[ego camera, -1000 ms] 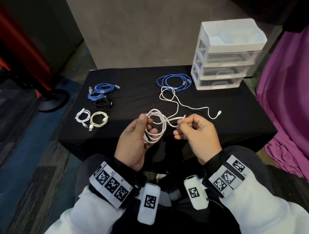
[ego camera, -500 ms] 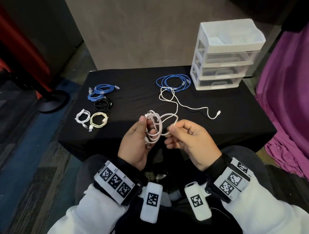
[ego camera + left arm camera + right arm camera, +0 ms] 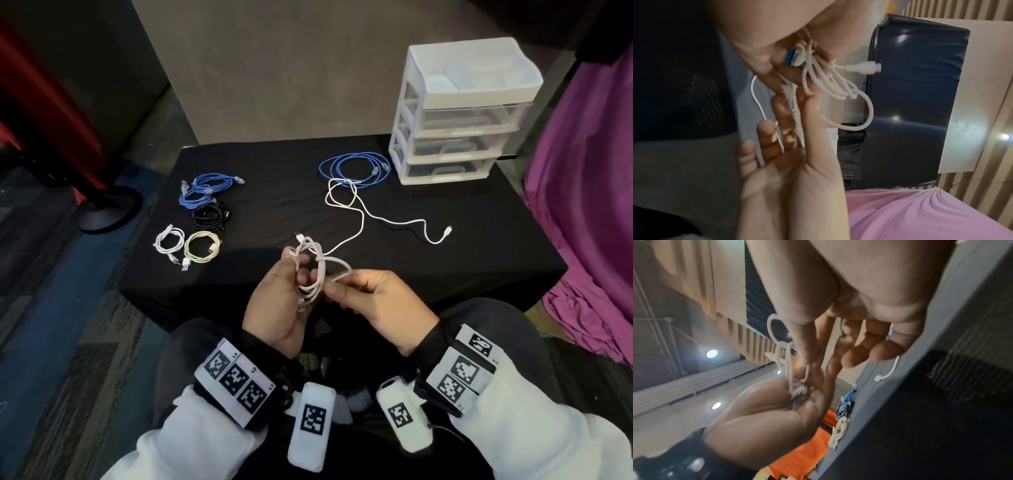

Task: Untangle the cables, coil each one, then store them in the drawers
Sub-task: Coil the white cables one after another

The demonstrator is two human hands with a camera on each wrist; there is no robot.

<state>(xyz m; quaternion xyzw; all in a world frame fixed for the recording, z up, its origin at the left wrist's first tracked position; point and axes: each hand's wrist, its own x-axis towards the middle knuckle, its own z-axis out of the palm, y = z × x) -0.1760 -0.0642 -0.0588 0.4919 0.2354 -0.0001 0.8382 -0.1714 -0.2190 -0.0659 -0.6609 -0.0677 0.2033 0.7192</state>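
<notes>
White cable [image 3: 313, 270] is partly coiled and held above the near edge of the black table [image 3: 479, 260]. Its gathered loops hang in the left hand [image 3: 277, 301]. Its free length runs from the loops across the table toward the drawer unit [image 3: 459, 113] and ends in a small connector lying on the cloth, short of that unit.

Grip state:
- Left hand: fingers and thumb are curled round the bundle of loops; one white plug [image 3: 863, 68] projects from the bundle in the left wrist view.
- Right hand [image 3: 373, 301]: thumb and forefinger pinch a single loop of the same cable at the bundle's side; the remaining fingers are loosely extended. The pinch is narrow.

Probable faults from this position:
- Loops may slip from the left hand if its hold relaxes while the right hand draws in slack, which would undo the coil.
- The free length lies in a loop against the blue cable [image 3: 354, 169] beside the drawer unit. Pulling it in quickly could snag or drag that cable.
- Uneven loop size would leave a loose coil that may spring open in a drawer.

Four finished coils lie on the table, far across it from the drawer unit: blue coil [image 3: 205, 190], black coil [image 3: 209, 216], small white coil [image 3: 168, 240] and cream coil [image 3: 202, 246]. All drawers appear closed.
</notes>
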